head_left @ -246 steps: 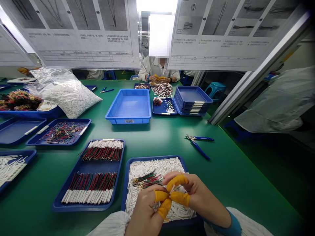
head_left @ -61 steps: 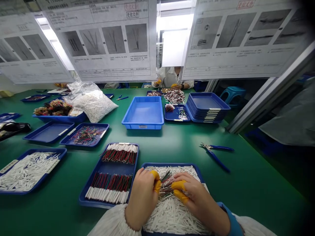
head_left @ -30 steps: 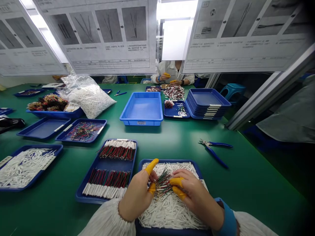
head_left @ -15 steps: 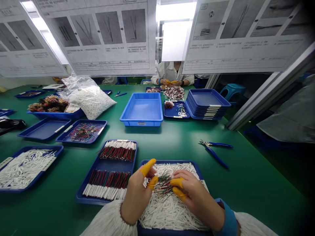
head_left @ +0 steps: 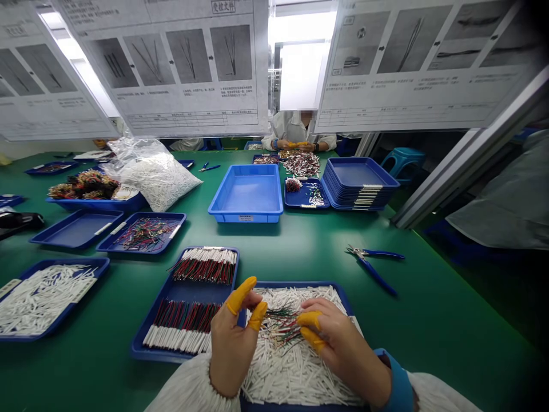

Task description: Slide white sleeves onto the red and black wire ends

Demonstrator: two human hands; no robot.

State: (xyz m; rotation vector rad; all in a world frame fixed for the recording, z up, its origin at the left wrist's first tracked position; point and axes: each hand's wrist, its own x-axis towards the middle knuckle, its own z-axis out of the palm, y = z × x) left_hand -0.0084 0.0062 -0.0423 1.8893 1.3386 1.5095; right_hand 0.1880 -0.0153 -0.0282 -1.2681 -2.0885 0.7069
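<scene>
1. Green is shown by the tabletop (head_left: pixel 309 240), on which trays, tools and wire bundles are laid out.
2. At its near edge a blue tray (head_left: pixel 300 284) is filled with short white tubes (head_left: pixel 295 372); on top of these, toward the middle, a loose pile of coloured wires (head_left: pixel 283 326) is spread, with red, green and black strands seen.
3. The left hand (head_left: pixel 234 343) is held above the left side of this tray, its yellow-covered thumb and forefinger raised and parted.
4. The right hand (head_left: pixel 337 335) is placed at the right side of the pile, its yellow-covered fingertips (head_left: pixel 311 320) set against the strands; whether a wire is gripped cannot be told. A blue band (head_left: pixel 397 380) is worn at that wrist.
5. Just to the left, a second tray (head_left: pixel 199 292) is set, in which two rows of white-ended wires are lined up, a bare strip being left between them.
6. Blue-handled cutters (head_left: pixel 359 252) are laid, handles spread, to the right beyond the tubes.
7. Farther off, a light-blue bin (head_left: pixel 246 189) is flanked by a clear bag (head_left: pixel 158 180) and stacked trays (head_left: pixel 360 183).
</scene>
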